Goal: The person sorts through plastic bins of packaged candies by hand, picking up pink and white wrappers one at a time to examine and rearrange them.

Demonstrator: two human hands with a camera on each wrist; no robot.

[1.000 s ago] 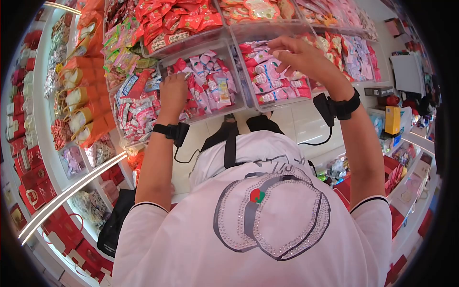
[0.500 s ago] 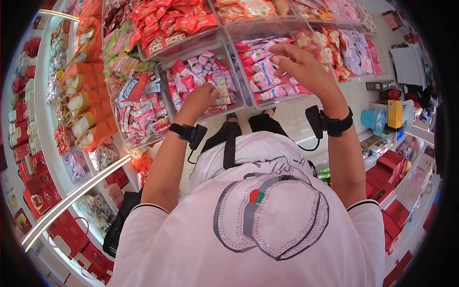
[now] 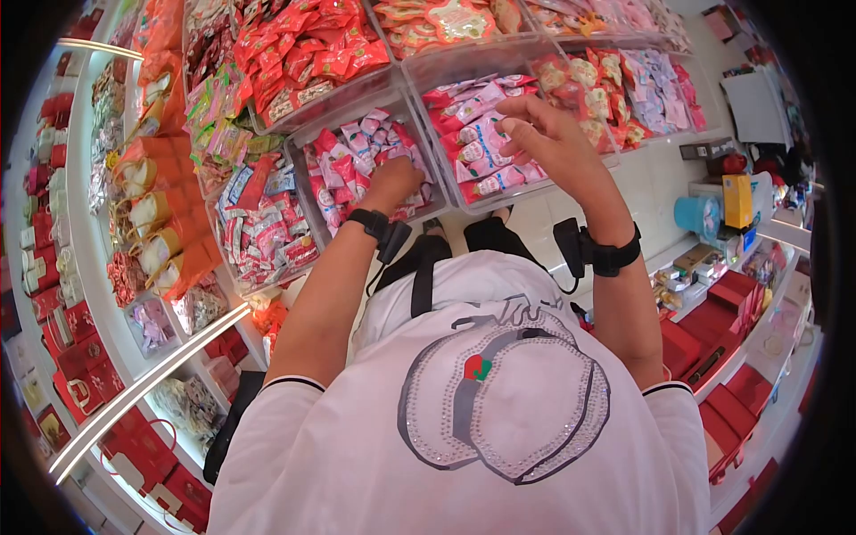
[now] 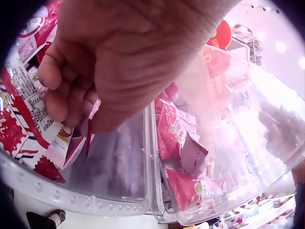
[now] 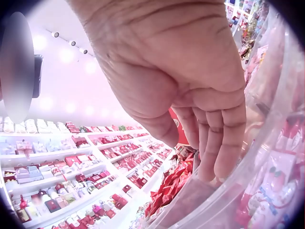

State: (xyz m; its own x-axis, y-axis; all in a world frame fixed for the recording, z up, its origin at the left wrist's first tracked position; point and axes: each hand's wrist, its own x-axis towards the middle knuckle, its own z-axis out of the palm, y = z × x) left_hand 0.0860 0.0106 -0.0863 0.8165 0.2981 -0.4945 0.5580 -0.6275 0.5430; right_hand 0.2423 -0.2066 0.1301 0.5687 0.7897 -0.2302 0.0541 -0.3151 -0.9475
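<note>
In the head view the left hand [image 3: 395, 185] reaches down into a clear bin of pink and white wrapped packets [image 3: 346, 169]. The left wrist view shows its fingers [image 4: 56, 106] curled towards the thumb, with the edge of a small pink-red packet [image 4: 89, 136] pinched between them. Over the neighbouring bin of pink packets [image 3: 481, 143], the right hand [image 3: 557, 150] hangs with fingers loosely bent. Nothing shows in its grasp in the right wrist view, where the fingertips are close to a clear bin wall [image 5: 238, 176]; contact cannot be told.
More clear bins hold red packets [image 3: 308, 45], green packets [image 3: 218, 125] and mixed packets [image 3: 267, 223] around the hands. Orange bags [image 3: 165, 201] and shelves of red boxes line the left. A blue bucket [image 3: 695, 216] and a yellow box [image 3: 737, 205] stand on the right.
The left hand has moved right, from the left edge of its bin to the right part. The right hand keeps its loose pose over the neighbouring bin. The view has shifted slightly.
</note>
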